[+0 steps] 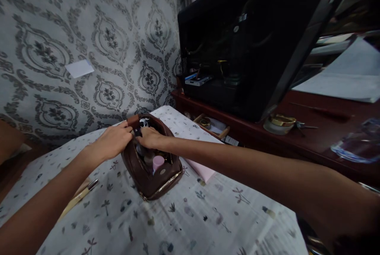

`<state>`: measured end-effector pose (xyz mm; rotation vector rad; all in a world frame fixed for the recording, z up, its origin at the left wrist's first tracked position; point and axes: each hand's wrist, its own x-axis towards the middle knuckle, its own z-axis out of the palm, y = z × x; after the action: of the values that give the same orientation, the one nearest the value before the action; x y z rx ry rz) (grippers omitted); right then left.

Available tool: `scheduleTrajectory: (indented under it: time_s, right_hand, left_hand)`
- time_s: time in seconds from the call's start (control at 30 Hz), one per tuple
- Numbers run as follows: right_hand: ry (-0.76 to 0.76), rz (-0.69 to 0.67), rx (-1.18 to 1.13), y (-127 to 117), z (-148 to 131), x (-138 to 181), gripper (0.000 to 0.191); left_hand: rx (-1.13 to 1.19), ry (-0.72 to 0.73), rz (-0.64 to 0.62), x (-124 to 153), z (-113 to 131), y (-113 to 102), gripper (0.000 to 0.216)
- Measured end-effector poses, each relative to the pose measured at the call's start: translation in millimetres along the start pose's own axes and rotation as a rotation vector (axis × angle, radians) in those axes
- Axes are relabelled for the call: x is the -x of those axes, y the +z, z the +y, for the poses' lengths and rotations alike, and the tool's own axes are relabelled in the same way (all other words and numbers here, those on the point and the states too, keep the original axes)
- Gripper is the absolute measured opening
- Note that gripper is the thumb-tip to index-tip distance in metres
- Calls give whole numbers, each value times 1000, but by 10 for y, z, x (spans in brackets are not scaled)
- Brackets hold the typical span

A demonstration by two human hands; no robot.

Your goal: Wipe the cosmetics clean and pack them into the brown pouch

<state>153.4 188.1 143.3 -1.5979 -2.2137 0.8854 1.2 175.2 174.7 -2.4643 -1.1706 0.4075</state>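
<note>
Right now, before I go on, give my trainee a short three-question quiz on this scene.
1. True or false: both hands rest at the open top of the brown pouch.
2. Which item shows inside the pouch? A) pink-capped bottle B) scissors C) banana
3. What lies on the cloth under the person's left forearm?

Key:
1. True: left hand and right hand are at its opening.
2. A: pink-capped bottle.
3. A slim pen-like stick on the patterned cloth.
</note>
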Motion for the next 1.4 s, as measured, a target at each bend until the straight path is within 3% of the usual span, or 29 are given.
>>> scheduleTrajectory:
  time_s: [0.37, 0.7, 0.9, 1.17, 1.4]
  right_hand:
    - [-48, -3, 74, 60, -10, 12, 32]
    - [-61, -17, 113, 113, 6, -34, 35]
    - [-63, -6, 109, 64, 4, -85, 31]
    - [-61, 25, 117, 71, 23, -25, 33]
    - [-15, 21, 110, 22, 74, 15, 30]
  left_hand:
    - [124, -15, 56, 65, -33, 15, 29]
    - [277, -89, 354, 256, -111, 309, 60]
    - [404, -232, 500, 521, -57, 404, 58]
    - [481, -289, 456, 934, 133, 672, 42]
    - [566, -311, 385, 1254, 312, 1035, 44]
